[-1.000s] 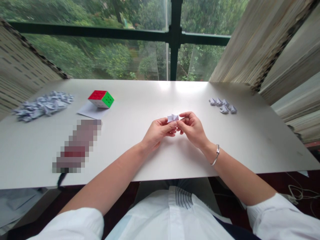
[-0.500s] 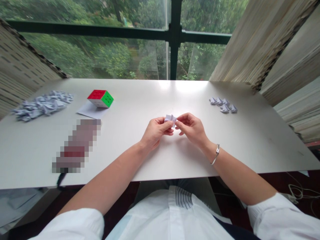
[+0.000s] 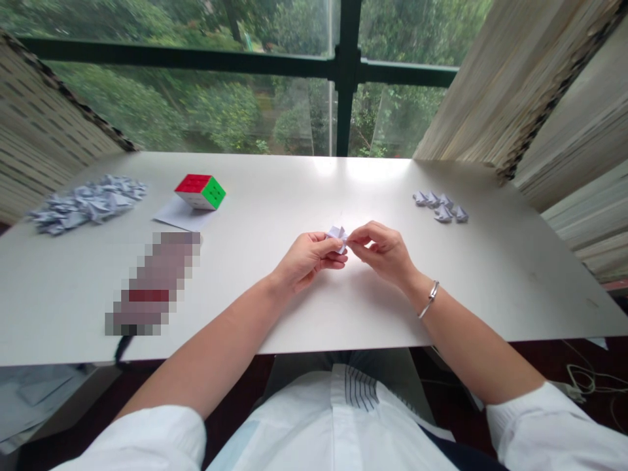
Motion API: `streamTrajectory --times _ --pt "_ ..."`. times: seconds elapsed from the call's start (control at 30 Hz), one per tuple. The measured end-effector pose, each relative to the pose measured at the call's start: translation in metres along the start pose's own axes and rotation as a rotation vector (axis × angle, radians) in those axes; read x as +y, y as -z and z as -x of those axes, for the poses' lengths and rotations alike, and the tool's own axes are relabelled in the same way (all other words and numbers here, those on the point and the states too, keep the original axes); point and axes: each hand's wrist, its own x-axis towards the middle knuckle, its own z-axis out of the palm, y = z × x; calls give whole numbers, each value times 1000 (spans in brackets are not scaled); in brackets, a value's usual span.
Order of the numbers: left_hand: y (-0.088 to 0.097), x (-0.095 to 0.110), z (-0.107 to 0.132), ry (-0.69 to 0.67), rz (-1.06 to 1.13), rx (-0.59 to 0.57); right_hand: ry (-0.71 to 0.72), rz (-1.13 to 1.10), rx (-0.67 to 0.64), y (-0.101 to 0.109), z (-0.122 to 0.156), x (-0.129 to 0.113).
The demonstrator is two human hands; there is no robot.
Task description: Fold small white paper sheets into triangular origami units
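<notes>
A small folded white paper piece [image 3: 337, 234] is held just above the middle of the white table [image 3: 294, 196]. My left hand [image 3: 309, 258] pinches it from the left with thumb and fingers closed. My right hand [image 3: 385, 252] pinches its right edge, fingers curled; a silver bracelet [image 3: 428, 298] sits on that wrist. Both hands meet at the paper, a little above the tabletop.
A heap of crumpled or folded white papers [image 3: 86, 203] lies at the far left. A colour cube [image 3: 200, 191] rests on a flat white sheet [image 3: 179, 216]. A blurred-out object [image 3: 152, 281] lies left of my arms. Several small folded paper pieces [image 3: 440, 206] are grouped at the right.
The folded paper has been turned and drawn in between my fingertips, showing less of itself. Both hands stayed in the same spot, shifting only slightly.
</notes>
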Motion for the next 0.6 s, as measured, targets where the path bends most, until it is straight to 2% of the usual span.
streamTrajectory --times 0.27,0.6 --pt "4 1 -1 46 41 -44 259 307 -135 14 1 1" --pt "5 -3 -5 49 45 4 368 602 -251 20 0 -3"
